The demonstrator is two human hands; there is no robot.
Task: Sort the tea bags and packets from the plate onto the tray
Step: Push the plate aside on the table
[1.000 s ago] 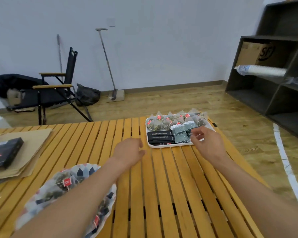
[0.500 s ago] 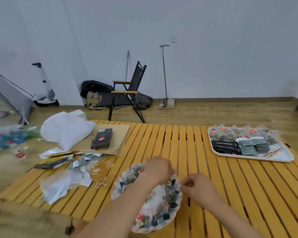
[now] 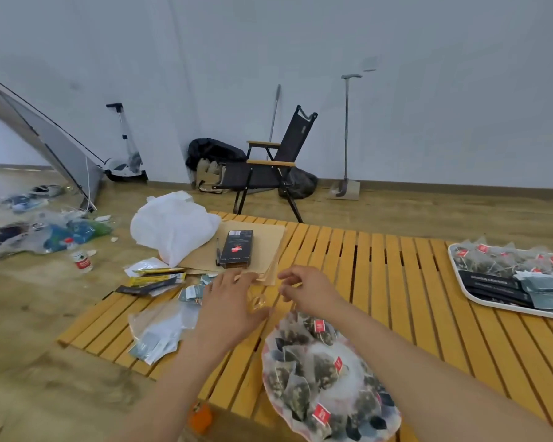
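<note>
Slatted table (image 3: 380,282) bears plate (image 3: 393,416) of tea bags (image 3: 320,365) and stocked tray (image 3: 505,308); left hand (image 3: 230,311) spread, right hand (image 3: 313,293) loosely curled.

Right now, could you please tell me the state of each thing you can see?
plate: loaded with tea bags
tray: partly filled with packets
black box: closed, lying flat
left hand: open, fingers spread
right hand: fingers curled, grip unclear
folding chair: unfolded, upright

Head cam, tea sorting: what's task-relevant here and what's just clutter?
Job:
plate
unsorted tea bags on it
tray
sorted tea bags and packets on the tray

Lying about:
black box
white plastic bag
glass cup
loose wrappers
folding chair
floor bottle
</note>
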